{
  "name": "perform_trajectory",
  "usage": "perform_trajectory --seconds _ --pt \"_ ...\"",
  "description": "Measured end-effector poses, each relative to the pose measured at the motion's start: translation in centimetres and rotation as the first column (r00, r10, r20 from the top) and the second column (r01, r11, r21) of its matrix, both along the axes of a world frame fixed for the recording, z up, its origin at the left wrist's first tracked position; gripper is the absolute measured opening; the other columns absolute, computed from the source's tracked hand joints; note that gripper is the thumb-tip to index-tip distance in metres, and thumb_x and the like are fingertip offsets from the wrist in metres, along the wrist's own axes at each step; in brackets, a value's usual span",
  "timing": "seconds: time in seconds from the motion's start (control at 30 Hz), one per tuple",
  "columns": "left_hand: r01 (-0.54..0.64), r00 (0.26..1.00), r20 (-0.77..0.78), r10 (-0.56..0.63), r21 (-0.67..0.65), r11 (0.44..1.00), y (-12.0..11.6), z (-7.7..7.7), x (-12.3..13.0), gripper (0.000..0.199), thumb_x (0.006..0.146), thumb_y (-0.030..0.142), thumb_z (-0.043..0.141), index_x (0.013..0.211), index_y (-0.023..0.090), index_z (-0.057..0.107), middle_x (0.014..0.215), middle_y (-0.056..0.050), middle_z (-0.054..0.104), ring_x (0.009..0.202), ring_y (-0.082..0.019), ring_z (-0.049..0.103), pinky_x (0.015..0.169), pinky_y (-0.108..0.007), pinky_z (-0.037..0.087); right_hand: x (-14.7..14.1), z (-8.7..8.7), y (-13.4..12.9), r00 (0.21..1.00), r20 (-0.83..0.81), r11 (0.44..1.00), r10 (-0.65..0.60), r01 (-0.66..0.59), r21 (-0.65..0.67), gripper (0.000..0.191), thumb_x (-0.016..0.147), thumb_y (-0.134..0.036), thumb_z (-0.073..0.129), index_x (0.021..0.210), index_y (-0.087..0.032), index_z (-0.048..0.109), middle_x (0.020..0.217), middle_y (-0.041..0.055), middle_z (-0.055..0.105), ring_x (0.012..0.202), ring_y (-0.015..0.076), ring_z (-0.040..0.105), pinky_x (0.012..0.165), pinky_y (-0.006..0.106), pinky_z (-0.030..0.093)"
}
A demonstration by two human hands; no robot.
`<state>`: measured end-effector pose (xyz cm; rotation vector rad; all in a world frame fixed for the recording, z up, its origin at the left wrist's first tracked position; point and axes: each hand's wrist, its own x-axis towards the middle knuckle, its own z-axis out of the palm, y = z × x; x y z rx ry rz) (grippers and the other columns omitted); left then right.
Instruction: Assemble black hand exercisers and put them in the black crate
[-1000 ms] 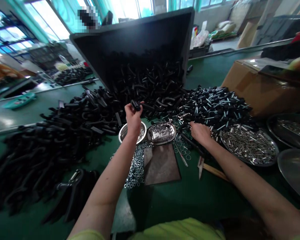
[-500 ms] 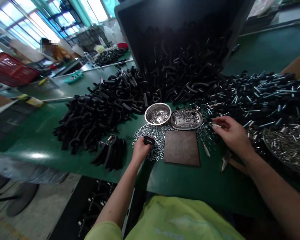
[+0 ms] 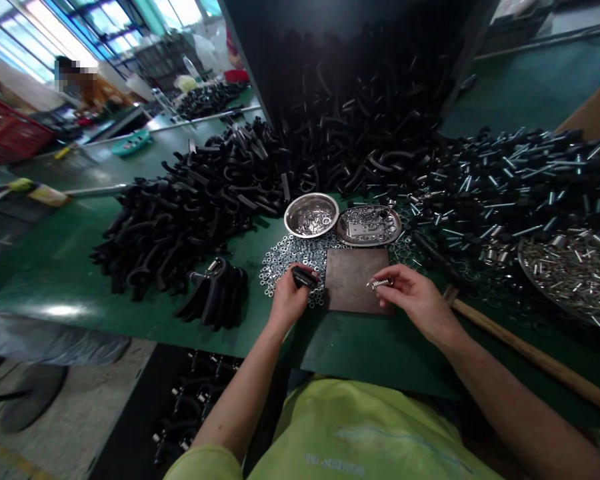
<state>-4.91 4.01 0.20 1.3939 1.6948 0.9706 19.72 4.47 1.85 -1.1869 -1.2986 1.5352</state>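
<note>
My left hand (image 3: pixel 289 300) is closed around a small black plastic part (image 3: pixel 304 277), above the right side of a spread of metal nuts (image 3: pixel 285 261). Between the thumb and fingers of my right hand (image 3: pixel 417 299) is a coil spring (image 3: pixel 381 283), held over the right part of a brown square plate (image 3: pixel 355 273). Behind the plate stand a round steel bowl (image 3: pixel 311 215) of small metal pieces and an oval steel tray (image 3: pixel 369 225) with more small parts. A wooden-handled hammer (image 3: pixel 520 340) lies under and beyond my right forearm.
Heaped black curved parts (image 3: pixel 170 220) spill from a large dark bin (image 3: pixel 360 53). Black-headed bolts (image 3: pixel 530 173) and a wide pan of metal pins (image 3: pixel 575 277) lie at right. Several black parts (image 3: pixel 215 293) stand together at left. A person (image 3: pixel 87 87) sits farther back.
My right hand has come left from the parts at right to over the brown plate, bringing the spring. My left hand has turned slightly, still holding the black part.
</note>
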Motion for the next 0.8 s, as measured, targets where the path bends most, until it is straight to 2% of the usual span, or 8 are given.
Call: perform_trajectory --seconds 0.03,0.1,0.17,0.27,0.4,0.57,0.7,0.8 --pt "-0.005 0.981 0.192 0.013 -0.041 0.999 -0.3 0.3 0.7 0.017 0.076 0.027 0.064 0.091 0.019 0.060 0.080 -0.002 0.067 0.075 -0.018 0.066 0.075 -0.032 0.052 -0.3 0.4 -0.3 0.999 -0.041 0.999 0.019 -0.020 -0.027 0.025 0.071 -0.033 0.071 0.090 -0.018 0.063 0.076 0.0002 0.062 0.063 0.0127 0.058 0.061 0.029 0.049" --pt "0.026 0.880 0.472 0.048 -0.150 0.988 -0.9 0.7 2.3 0.026 0.071 0.032 0.071 0.090 0.018 0.063 0.075 -0.001 0.067 0.070 -0.017 0.067 0.073 -0.032 0.053 -0.8 1.0 -0.7 0.993 -0.105 0.997 0.050 -0.057 -0.059 0.024 0.068 -0.031 0.074 0.086 -0.018 0.064 0.081 0.0014 0.063 0.066 0.0123 0.058 0.061 0.028 0.050" --pt "0.080 0.810 0.582 0.074 -0.235 0.969 -1.5 1.1 3.8 0.032 0.064 0.032 0.077 0.090 0.016 0.066 0.072 -0.001 0.068 0.067 -0.017 0.067 0.072 -0.031 0.053 -1.2 1.3 -1.0 0.986 -0.146 0.992 0.081 -0.094 -0.086 0.024 0.067 -0.032 0.075 0.084 -0.018 0.065 0.082 0.0017 0.063 0.064 0.0115 0.057 0.059 0.027 0.049" --pt "0.142 0.786 0.615 0.063 -0.278 0.950 -2.1 1.6 5.2 0.034 0.059 0.030 0.082 0.086 0.014 0.070 0.072 -0.003 0.069 0.066 -0.016 0.066 0.071 -0.029 0.053 -1.7 1.3 -1.1 0.979 -0.167 0.981 0.113 -0.137 -0.135 0.024 0.067 -0.032 0.075 0.082 -0.017 0.064 0.075 -0.0001 0.062 0.058 0.0100 0.055 0.055 0.026 0.047" --pt "0.146 0.759 0.646 0.082 -0.292 0.945 -2.2 1.9 5.6 0.032 0.055 0.028 0.084 0.081 0.014 0.071 0.071 -0.003 0.070 0.064 -0.015 0.066 0.069 -0.028 0.054 -1.8 1.2 -0.8 0.984 -0.144 0.979 0.100 -0.124 -0.164 0.023 0.067 -0.031 0.074 0.081 -0.017 0.063 0.071 -0.0018 0.062 0.054 0.0088 0.054 0.053 0.025 0.044" --pt "0.148 0.640 0.750 0.169 -0.336 0.930 -2.1 2.1 5.2 0.030 0.057 0.027 0.082 0.082 0.012 0.072 0.079 -0.006 0.072 0.073 -0.017 0.068 0.079 -0.031 0.054 -2.0 1.1 -0.4 0.993 -0.099 0.985 0.064 -0.079 -0.151 0.025 0.067 -0.033 0.074 0.083 -0.017 0.063 0.071 -0.0024 0.062 0.053 0.0090 0.055 0.054 0.026 0.044" --pt "0.090 0.566 0.785 0.251 -0.362 0.928 -2.0 2.2 5.4 0.026 0.052 0.021 0.084 0.072 0.013 0.069 0.073 -0.003 0.070 0.070 -0.016 0.067 0.080 -0.031 0.054 -2.2 1.3 -0.4 0.995 -0.076 0.987 0.062 -0.072 -0.143 0.027 0.066 -0.035 0.075 0.082 -0.017 0.063 0.069 -0.0024 0.061 0.052 0.0093 0.055 0.053 0.026 0.045" --pt "0.027 0.550 0.785 0.285 -0.358 0.933 -2.1 1.9 5.7 0.024 0.052 0.018 0.083 0.070 0.014 0.067 0.073 -0.001 0.068 0.068 -0.014 0.065 0.077 -0.030 0.053 -2.4 1.5 -0.4 0.995 -0.082 0.988 0.054 -0.065 -0.143 0.026 0.066 -0.035 0.075 0.081 -0.017 0.063 0.067 -0.0028 0.060 0.051 0.0091 0.054 0.052 0.025 0.044"
